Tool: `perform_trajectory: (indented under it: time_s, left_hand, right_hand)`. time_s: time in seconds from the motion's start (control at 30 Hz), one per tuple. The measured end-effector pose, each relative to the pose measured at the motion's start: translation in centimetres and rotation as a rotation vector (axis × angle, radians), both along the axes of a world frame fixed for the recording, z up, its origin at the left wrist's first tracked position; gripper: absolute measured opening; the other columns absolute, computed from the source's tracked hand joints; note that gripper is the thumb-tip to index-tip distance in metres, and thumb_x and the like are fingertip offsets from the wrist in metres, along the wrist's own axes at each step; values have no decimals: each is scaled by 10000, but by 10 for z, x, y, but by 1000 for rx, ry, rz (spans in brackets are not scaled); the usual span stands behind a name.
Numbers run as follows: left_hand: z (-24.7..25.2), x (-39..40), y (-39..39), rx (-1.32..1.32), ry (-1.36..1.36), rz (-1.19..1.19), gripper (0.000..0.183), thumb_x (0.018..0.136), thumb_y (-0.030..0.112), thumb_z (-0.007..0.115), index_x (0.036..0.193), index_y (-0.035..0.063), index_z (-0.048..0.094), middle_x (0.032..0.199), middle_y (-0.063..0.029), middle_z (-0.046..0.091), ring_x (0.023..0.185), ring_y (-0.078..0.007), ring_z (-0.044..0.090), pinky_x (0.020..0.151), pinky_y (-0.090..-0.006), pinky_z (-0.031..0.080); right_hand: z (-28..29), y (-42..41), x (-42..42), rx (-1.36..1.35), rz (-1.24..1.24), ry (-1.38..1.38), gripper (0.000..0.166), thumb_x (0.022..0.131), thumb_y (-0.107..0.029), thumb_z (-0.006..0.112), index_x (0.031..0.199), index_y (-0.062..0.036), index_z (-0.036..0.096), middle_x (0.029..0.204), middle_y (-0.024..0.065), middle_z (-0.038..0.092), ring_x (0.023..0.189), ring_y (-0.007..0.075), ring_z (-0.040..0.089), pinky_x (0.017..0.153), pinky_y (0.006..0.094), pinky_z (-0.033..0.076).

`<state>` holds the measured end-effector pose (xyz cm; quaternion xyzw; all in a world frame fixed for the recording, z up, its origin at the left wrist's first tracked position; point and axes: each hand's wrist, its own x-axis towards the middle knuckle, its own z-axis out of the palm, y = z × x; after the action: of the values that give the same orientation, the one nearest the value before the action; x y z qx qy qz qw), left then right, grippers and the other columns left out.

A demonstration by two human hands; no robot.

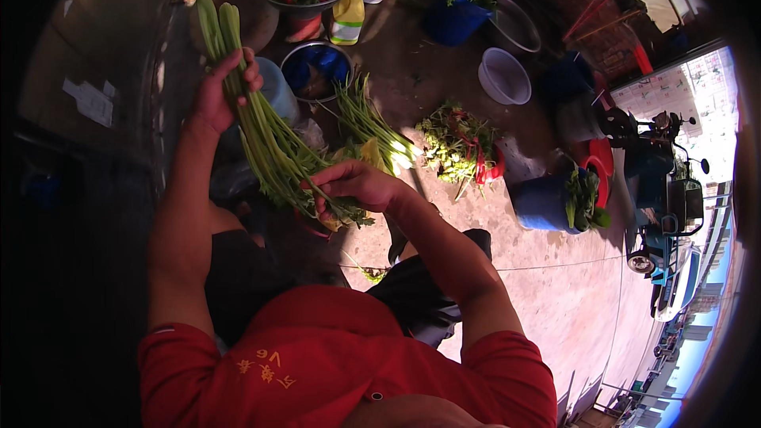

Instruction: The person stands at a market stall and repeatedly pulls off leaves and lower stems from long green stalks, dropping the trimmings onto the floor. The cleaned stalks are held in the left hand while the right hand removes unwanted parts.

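Observation:
My left hand (223,95) grips a bunch of celery (261,131) near its thick stalk ends, which point up and away from me. The leafy ends slant down towards my right hand (357,185). Thumb and fingers of that hand pinch some thin stems and leaves at the lower end of the bunch. Past my right hand, more green stalks (380,125) lie in a heap on the floor, some in bright sunlight. A pile of loose leaves (452,142) with red strips among it lies to their right.
Beyond my hands stand a metal bowl (277,4) with red peppers, a yellow jug (347,18) and a basin (317,95) holding something blue. To the right are a white plastic basin (505,77) and a blue bucket (541,202) with greens. A three-wheeled vehicle (666,190) stands farther right.

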<state>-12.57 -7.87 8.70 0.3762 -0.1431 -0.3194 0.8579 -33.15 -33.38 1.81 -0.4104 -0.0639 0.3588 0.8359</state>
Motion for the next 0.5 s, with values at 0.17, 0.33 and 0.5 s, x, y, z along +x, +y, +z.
perform_trajectory:
  time_s: [0.17,0.33,0.5]
  left_hand:
    - [-5,4,-2,5,-3,5,237,1002,307,644,1086,94,584,809,-34,563,749,-158,556,483,-222,406]
    - [-4,6,1,5,11,56,236,1004,311,644,1079,96,579,816,-36,563,762,-162,566,492,-221,415]
    - [-4,9,5,-13,-4,46,217,1019,309,625,1069,104,574,816,-26,559,773,-151,575,503,-219,421]
  right_hand:
    - [12,3,-3,-126,-7,-76,322,1023,-38,552,1331,26,620,1020,124,725,875,208,719,803,352,592]
    - [8,4,-5,-129,-10,-76,236,1033,-99,523,1211,3,640,891,68,674,758,175,686,727,310,582]
    - [-11,1,-2,-161,-150,58,227,1058,-147,481,1183,-45,640,850,48,638,688,126,608,592,245,485]
